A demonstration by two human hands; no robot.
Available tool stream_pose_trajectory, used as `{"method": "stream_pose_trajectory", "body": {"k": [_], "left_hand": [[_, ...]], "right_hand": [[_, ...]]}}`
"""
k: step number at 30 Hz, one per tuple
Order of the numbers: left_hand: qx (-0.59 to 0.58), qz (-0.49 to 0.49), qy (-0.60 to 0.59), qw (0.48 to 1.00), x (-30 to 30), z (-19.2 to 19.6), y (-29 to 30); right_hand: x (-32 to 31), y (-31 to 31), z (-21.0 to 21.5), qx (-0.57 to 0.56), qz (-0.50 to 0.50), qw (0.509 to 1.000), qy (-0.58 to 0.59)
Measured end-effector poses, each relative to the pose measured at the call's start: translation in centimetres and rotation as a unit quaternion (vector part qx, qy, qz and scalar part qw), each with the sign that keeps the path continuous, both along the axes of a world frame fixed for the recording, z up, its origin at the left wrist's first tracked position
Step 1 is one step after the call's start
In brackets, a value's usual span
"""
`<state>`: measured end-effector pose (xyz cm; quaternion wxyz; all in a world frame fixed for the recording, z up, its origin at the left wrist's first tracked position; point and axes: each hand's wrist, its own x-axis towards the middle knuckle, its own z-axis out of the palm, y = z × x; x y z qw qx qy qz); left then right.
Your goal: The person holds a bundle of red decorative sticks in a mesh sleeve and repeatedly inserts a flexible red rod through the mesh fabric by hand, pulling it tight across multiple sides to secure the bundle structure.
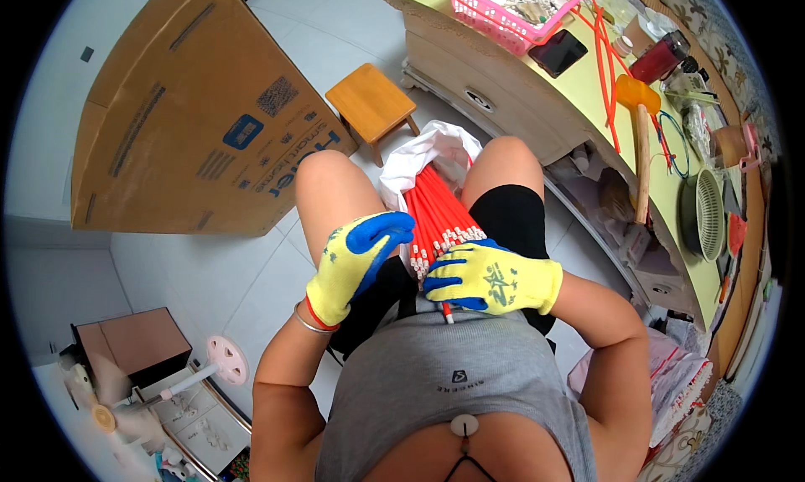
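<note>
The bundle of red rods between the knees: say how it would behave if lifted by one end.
The red rods look thin and long, so they would probably bend and fan apart. Only the white bag gathers their far ends, so some may slide out. The right hand grips near their white tips; the left hand hovers beside.

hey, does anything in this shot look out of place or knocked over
Yes. A large cardboard box leans tilted on the floor beside a small wooden stool. A white fan lies tipped over, lower left. The red rods sit bundled between the knees, under both gloved hands.
</note>
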<state>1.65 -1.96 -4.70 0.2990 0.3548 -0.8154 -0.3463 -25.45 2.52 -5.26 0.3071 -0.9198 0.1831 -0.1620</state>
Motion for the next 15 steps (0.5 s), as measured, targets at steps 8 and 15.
{"method": "stream_pose_trajectory", "body": {"k": [8,15], "left_hand": [[0.165,0.014,0.042,0.985,0.4,2.5,-0.2],[0.477,-0.03,0.3,0.826,-2.5,-1.7,0.0]], "right_hand": [[-4.2,-2.7,7.3,0.024,-0.262,0.922,-0.283],[-20.3,-0.6,8.9,0.213,-0.135,0.597,-0.762]]}}
